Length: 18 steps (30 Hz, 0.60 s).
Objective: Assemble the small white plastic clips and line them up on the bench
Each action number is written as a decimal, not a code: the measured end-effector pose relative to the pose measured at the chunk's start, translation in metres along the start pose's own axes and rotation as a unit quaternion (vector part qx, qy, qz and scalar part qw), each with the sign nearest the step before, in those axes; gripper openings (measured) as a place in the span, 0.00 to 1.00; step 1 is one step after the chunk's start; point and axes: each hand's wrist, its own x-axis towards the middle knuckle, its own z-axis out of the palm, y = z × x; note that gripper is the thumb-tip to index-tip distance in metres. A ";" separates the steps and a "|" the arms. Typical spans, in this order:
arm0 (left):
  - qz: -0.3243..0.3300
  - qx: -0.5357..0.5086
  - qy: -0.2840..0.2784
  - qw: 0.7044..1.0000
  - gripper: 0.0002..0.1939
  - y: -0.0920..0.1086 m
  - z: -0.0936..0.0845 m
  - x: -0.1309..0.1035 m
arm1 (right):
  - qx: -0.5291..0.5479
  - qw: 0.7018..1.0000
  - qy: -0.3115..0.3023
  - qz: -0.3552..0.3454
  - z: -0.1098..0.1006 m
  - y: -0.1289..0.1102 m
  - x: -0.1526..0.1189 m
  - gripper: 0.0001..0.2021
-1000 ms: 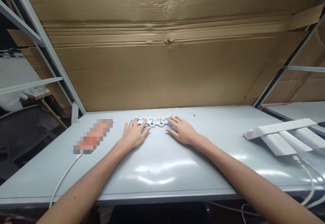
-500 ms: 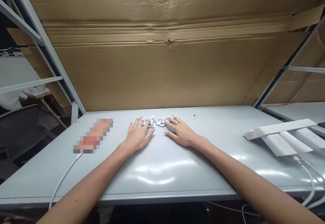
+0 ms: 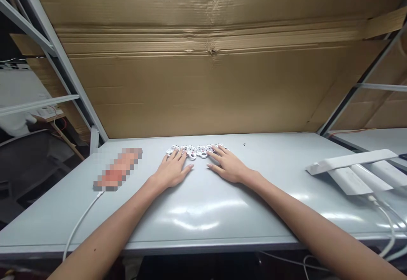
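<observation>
Several small white pieces with cut-out shapes and dark and reddish dots (image 3: 201, 151) lie in a row across the far middle of the grey table (image 3: 203, 195). Their exact kind is too small to tell. My left hand (image 3: 171, 170) rests palm down, fingers spread, its fingertips at the row's left end. Mirroring it, my right hand (image 3: 229, 164) lies with fingers apart over the row's right end, partly covering pieces there. Between the two hands the middle pieces show fully. Neither hand grips anything.
A blurred-out, phone-like object (image 3: 117, 170) with a white cable (image 3: 78, 225) lies on the left. At right stand white box-shaped items (image 3: 352, 172) with cables. A tiny dark bit (image 3: 244, 144) lies beyond my right hand. Cardboard (image 3: 203, 93) walls the back; metal posts (image 3: 60, 59) frame the sides.
My left hand's fingers have spread and shifted slightly left, and the left-end pieces now extend further left and lie more evenly in the row. My right hand has barely moved.
</observation>
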 end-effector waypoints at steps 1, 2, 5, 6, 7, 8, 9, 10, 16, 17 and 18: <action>-0.004 0.003 -0.004 1.000 0.36 0.000 -0.001 0.000 | 0.001 1.000 -0.001 0.002 0.000 0.000 0.000 0.32; -0.009 0.006 -0.006 1.000 0.36 -0.001 -0.001 0.000 | 0.002 1.000 -0.001 0.004 -0.001 -0.001 0.000 0.32; -0.018 0.011 -0.006 1.000 0.36 -0.004 -0.002 0.000 | 0.002 1.000 -0.005 0.006 -0.002 -0.002 0.000 0.32; -0.020 0.012 -0.006 1.000 0.36 -0.005 -0.003 0.000 | 0.001 1.000 -0.007 0.006 -0.002 -0.002 -0.001 0.32; -0.021 0.013 -0.007 1.000 0.36 -0.007 -0.003 0.000 | 0.000 1.000 -0.008 0.006 -0.003 -0.002 -0.001 0.32; -0.020 0.014 -0.008 1.000 0.36 -0.009 -0.004 0.000 | 0.000 1.000 -0.009 0.005 -0.004 -0.003 -0.001 0.32; -0.016 0.014 -0.010 1.000 0.37 -0.011 -0.005 0.000 | 0.000 1.000 -0.008 0.004 -0.004 -0.003 -0.001 0.32; -0.012 0.014 -0.013 1.000 0.37 -0.013 -0.005 0.000 | 0.000 1.000 -0.007 0.003 -0.005 -0.003 -0.001 0.32; -0.036 -0.011 0.010 0.999 0.37 -0.018 -0.009 -0.002 | -0.008 1.000 -0.012 0.013 -0.007 -0.006 -0.001 0.31; -0.047 -0.016 0.011 0.999 0.37 -0.018 -0.009 -0.002 | -0.010 1.000 -0.014 0.016 -0.008 -0.007 -0.002 0.32; -0.056 -0.019 0.006 0.998 0.38 -0.017 -0.009 -0.002 | -0.011 1.000 -0.017 0.018 -0.009 -0.008 -0.002 0.32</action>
